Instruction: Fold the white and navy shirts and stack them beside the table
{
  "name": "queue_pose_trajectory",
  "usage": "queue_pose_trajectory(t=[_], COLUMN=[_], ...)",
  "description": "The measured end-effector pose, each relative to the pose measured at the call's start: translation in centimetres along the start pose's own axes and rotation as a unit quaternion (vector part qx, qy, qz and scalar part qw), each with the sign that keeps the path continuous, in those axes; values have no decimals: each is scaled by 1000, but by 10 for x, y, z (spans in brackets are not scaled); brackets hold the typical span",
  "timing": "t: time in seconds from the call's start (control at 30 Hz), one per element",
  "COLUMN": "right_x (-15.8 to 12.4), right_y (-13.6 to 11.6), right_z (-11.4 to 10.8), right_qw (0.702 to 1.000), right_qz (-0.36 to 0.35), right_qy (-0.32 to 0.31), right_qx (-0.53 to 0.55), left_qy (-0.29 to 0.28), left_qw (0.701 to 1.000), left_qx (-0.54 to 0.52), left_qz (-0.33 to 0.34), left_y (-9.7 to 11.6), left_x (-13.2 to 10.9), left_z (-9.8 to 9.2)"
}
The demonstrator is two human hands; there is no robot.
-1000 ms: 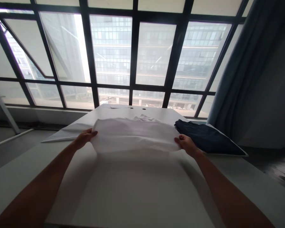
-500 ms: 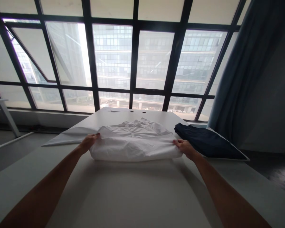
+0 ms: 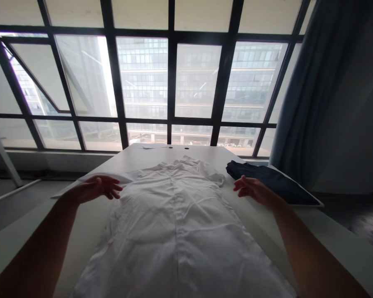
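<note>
A white shirt (image 3: 174, 215) lies spread out on a white table (image 3: 264, 231). It is right in front of the person, and its neck end is at the far side, toward the big window (image 3: 143, 82). The cloth has lots of small wrinkles, and a long straight line runs down its middle.

The left hand (image 3: 96, 188) is let go, with its fingers loose and spread. It is by the left edge of the shirt, and I can't tell if the fingertips touch it. The right hand (image 3: 251, 188) is let go too, with its fingers a little bent. It is between the shirt and some dark blue cloth (image 3: 273, 180), which sits at the right of the table. A blue curtain (image 3: 307, 103) hangs behind that.
</note>
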State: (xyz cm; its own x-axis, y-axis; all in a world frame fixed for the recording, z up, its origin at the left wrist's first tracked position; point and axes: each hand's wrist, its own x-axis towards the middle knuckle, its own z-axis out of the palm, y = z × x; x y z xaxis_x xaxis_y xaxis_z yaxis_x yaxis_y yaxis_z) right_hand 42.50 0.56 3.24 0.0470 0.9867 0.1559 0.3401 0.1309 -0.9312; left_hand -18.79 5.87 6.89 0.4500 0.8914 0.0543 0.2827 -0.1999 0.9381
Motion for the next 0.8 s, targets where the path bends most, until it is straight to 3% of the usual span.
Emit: queue_pose_trajectory(t=[0.13,0.27,0.33,0.43,0.67,0.8], right_x=[10,11,10,10,4,-10], right_y=[4,11,13,11,-9,-23], right_z=[37,62,68,72,78,83], right_qw=[995,973,955,930,866,829], right_qz=[4,-50,-73,-87,-20,2], right_qy=[-73,-120,-150,-184,-218,-253], right_qx=[-74,-190,-243,-306,-449,-498], left_qy=[-9,5,-21,-90,-209,-240], left_qw=[995,962,942,923,860,839], left_qx=[95,263,323,370,463,486], left_qz=[-4,69,91,62,-44,-44], left_y=[9,-20,-36,-49,-46,-46], left_x=[22,42,48,51,55,44], left_z=[45,70,75,76,80,80])
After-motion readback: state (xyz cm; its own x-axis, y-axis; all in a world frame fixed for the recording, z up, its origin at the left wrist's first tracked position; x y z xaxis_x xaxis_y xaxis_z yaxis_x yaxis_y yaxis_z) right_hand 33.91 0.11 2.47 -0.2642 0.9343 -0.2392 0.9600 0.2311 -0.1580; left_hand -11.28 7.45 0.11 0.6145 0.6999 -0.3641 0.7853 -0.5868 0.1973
